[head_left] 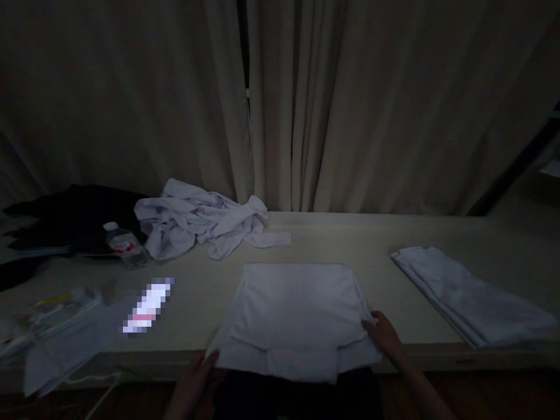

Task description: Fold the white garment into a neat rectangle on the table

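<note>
A white folded garment lies across the front of the table, its near edge hanging over the table's edge toward my lap. My left hand grips its near left corner, thumb on top. On the other side my right hand pinches the right edge a little farther up, fingers closed on the fabric. The cloth between my hands is mostly flat, with a few creases and a folded strip along the near side. Dim light makes it hard to tell exactly what kind of garment it is.
A folded white cloth stack lies at right. Crumpled white clothing sits at the back, beside a water bottle and black clothing. Papers, plastic packaging and a lit, pixelated screen are at left. Curtains hang behind.
</note>
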Motion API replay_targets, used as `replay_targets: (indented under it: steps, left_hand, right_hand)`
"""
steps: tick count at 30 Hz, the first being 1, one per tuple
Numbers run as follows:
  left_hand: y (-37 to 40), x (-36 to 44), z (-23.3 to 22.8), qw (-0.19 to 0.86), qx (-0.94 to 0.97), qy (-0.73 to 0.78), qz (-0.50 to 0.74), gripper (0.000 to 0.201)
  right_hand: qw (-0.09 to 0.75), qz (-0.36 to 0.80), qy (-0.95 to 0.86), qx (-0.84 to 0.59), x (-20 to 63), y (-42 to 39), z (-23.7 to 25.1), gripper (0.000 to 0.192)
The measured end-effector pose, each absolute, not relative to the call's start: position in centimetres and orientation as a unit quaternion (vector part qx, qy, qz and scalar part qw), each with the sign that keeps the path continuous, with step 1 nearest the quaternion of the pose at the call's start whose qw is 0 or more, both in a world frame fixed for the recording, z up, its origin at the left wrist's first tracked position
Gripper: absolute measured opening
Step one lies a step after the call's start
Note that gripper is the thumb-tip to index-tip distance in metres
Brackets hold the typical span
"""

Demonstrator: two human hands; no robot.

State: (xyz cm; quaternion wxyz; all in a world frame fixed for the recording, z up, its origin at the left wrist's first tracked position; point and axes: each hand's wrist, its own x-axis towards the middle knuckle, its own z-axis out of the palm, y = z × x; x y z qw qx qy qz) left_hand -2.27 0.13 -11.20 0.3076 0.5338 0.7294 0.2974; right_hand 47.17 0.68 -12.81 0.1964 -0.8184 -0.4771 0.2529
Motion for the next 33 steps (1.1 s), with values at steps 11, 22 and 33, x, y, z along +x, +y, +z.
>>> replay_targets:
  steps: [11, 22, 33]
  left_hand:
    - [-5.3, 1.2, -9.4, 0.291, 0.581, 0.730, 0.210, 0.040]
    - [-6.8, 10.5, -12.5, 0.383, 0.668, 0.637, 0.027, 0.031]
    - [-5.6, 10.6, -13.0, 0.563, 0.453, 0.682, 0.117, 0.047]
  right_hand:
    - [0.230, 0.136, -0.604, -0.751, 43.0, -7.2, -11.9, 0.029]
    - [0.136, 0.055, -0.759, -0.635, 33.8, -9.9, -15.7, 0.018]
    - [0.059, 0.114, -0.700, -0.703, 35.0, -5.8, -11.5, 0.027]
